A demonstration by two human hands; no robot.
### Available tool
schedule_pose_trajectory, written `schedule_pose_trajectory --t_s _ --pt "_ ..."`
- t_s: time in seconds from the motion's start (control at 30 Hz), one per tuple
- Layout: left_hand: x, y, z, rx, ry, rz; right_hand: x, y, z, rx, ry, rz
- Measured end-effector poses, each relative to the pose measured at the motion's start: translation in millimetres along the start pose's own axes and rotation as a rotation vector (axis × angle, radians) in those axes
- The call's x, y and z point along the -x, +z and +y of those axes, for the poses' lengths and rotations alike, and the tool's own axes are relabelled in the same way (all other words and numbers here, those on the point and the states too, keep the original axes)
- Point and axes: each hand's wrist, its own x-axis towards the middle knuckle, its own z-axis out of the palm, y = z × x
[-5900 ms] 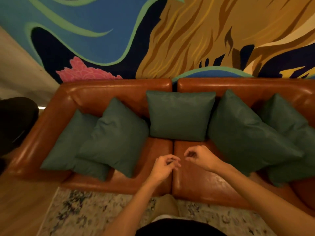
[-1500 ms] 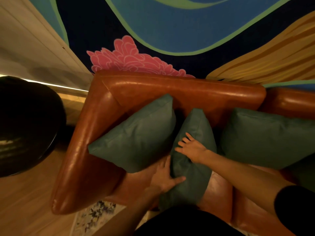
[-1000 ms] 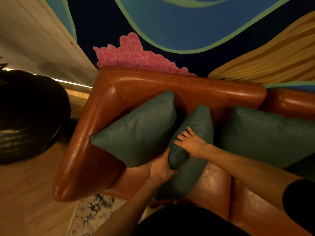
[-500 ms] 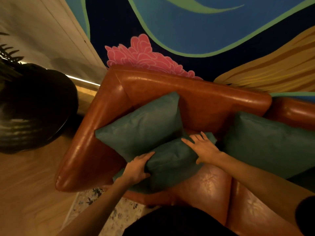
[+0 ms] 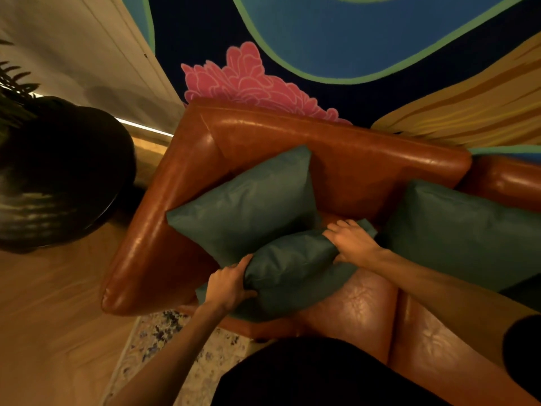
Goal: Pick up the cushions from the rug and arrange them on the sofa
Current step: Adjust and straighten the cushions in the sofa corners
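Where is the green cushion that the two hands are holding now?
Head view, left of centre: the green square fabric cushion lies on the brown leather sofa seat, just in front of another green cushion leaning in the corner.

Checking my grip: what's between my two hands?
In the head view, the green cushion spans from left hand to right hand, both gripping it.

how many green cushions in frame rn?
3. Corner cushion leans in the sofa corner; held cushion lies before it, gripped by left hand and right hand; right cushion stands beside. More may hide off-frame right.
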Motion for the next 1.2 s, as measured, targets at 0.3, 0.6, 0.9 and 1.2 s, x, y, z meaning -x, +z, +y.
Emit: schedule_pose_trajectory --t_s 0.3,0.6,0.9,1.2 --pt "-7.6 11.4 2.9 0.062 0.056 0.006 14.1 7.5 -0.5 -0.035 0.017 -0.046" --pt "-16.6 19.3 8.8 0.071 0.08 0.0 20.4 24.0 -0.9 -0.117 0.047 -0.082" --pt "-8.2 3.5 -15.6 0.113 0.113 -0.202 24.0 32.3 17.1 -0.063 0.071 -0.153" --pt "27.9 15.5 -81.5 0.647 -0.088 -0.158 29.9 41.8 23.3 -0.064 0.061 -0.108"
